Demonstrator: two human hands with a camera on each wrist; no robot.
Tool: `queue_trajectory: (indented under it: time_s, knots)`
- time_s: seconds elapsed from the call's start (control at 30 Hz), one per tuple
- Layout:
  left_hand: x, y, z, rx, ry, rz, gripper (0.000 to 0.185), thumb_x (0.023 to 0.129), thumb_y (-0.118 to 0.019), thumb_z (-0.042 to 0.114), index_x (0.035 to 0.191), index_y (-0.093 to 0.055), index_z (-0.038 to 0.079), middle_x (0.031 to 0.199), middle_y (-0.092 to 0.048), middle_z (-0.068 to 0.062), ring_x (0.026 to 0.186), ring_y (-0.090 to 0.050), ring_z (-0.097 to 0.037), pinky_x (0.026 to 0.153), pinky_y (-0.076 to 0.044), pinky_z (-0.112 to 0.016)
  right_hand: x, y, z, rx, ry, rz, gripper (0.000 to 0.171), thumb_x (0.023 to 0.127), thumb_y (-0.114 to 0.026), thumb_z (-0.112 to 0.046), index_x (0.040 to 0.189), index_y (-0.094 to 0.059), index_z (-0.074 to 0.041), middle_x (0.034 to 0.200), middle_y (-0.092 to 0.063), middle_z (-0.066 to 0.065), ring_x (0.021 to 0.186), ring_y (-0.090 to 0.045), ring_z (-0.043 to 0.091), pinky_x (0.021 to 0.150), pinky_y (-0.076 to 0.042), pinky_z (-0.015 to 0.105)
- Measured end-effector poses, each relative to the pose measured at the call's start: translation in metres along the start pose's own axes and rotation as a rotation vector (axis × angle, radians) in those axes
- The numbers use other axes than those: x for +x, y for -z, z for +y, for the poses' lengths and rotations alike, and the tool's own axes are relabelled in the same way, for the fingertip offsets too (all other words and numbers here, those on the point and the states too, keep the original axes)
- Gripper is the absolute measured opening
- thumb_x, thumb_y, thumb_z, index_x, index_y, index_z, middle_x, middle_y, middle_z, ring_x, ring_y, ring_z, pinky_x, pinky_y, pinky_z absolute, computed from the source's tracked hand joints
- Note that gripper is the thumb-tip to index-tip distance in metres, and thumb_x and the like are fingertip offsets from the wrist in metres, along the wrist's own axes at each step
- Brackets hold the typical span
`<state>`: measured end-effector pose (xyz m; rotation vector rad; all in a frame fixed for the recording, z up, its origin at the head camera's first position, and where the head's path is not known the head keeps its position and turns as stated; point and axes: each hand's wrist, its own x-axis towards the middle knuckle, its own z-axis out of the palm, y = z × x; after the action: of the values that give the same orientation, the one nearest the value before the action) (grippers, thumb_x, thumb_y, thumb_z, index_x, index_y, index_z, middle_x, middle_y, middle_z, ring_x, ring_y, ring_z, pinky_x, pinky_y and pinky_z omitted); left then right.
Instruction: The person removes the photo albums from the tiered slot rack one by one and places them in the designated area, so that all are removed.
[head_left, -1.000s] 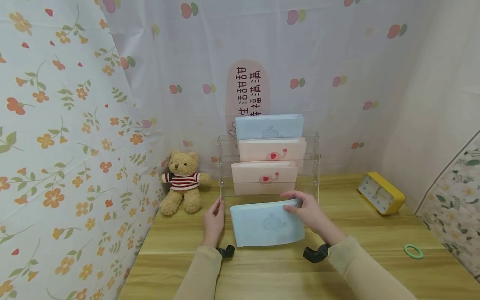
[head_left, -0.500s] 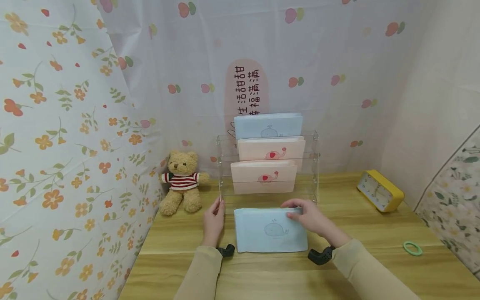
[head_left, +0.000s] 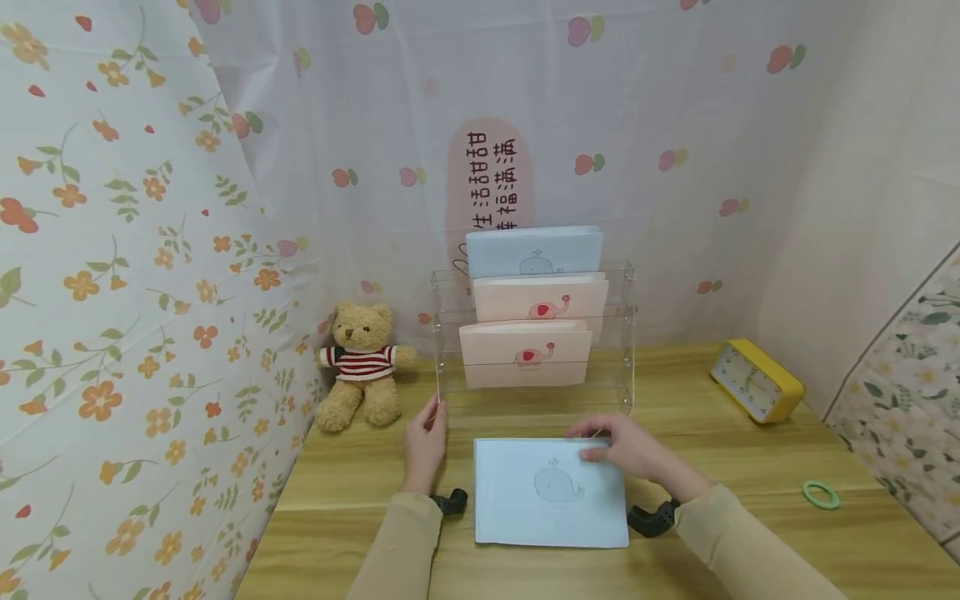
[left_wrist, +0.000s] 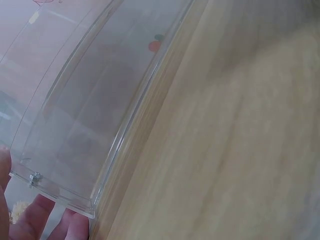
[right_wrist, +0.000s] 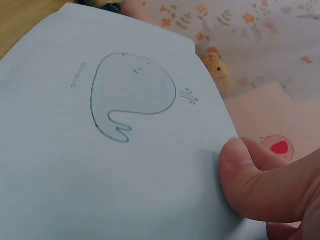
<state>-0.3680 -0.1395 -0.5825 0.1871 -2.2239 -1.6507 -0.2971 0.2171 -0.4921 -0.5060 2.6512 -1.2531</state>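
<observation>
Seemingly positioning the whale-print booklet (head_left: 517,500), the right grip (head_left: 626,448) pinches its far edge, in front of the clear rack (left_wrist: 80,130); the left grip (head_left: 425,443) clasps the rack's lower-left edge. Next calls for steady pinching.

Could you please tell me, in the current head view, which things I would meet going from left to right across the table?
Tan plush teddy bear in a red-and-white striped sweater → person's left hand → light-blue rectangular booklet with a whale drawing → yellow boxy clock → light-green ring.
</observation>
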Motion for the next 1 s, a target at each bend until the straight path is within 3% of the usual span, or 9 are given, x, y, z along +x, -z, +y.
queue_trajectory:
  time_s: [0.3, 0.63, 1.0]
  knots:
    - [0.0, 0.0, 0.002, 0.001, -0.005, 0.01, 0.034, 0.1, -0.066, 0.038, 0.133, -0.068, 0.034, 0.126, -0.075, -0.002, 0.104, -0.073, -0.024, 0.085, -0.059, -0.04, -0.006, -0.006, 0.01, 0.027, 0.062, -0.084, 0.024, 0.088, -0.08, -0.025, 0.11, -0.077, -0.031, 0.116, -0.075, -0.004, 0.104, -0.064, 0.015, 0.084, -0.049, 0.022]
    - [-0.001, -0.001, 0.004, 0.006, -0.009, 0.015, 0.034, 0.1, -0.066, 0.039, 0.132, -0.069, 0.032, 0.128, -0.074, -0.003, 0.105, -0.074, -0.026, 0.087, -0.059, -0.046, -0.01, -0.012, 0.018, 0.049, 0.065, -0.154, 0.022, 0.088, -0.08, -0.021, 0.109, -0.078, -0.027, 0.117, -0.074, -0.001, 0.1, -0.063, 0.014, 0.082, -0.051, 0.022]
    - [-0.002, 0.001, 0.004, -0.004, -0.016, 0.004, 0.037, 0.1, -0.066, 0.039, 0.135, -0.068, 0.028, 0.13, -0.073, -0.003, 0.109, -0.073, -0.026, 0.089, -0.059, -0.043, -0.012, -0.019, 0.022, 0.013, 0.119, -0.231, 0.023, 0.087, -0.08, -0.021, 0.109, -0.077, -0.028, 0.113, -0.075, -0.006, 0.103, -0.064, 0.009, 0.088, -0.051, 0.023]
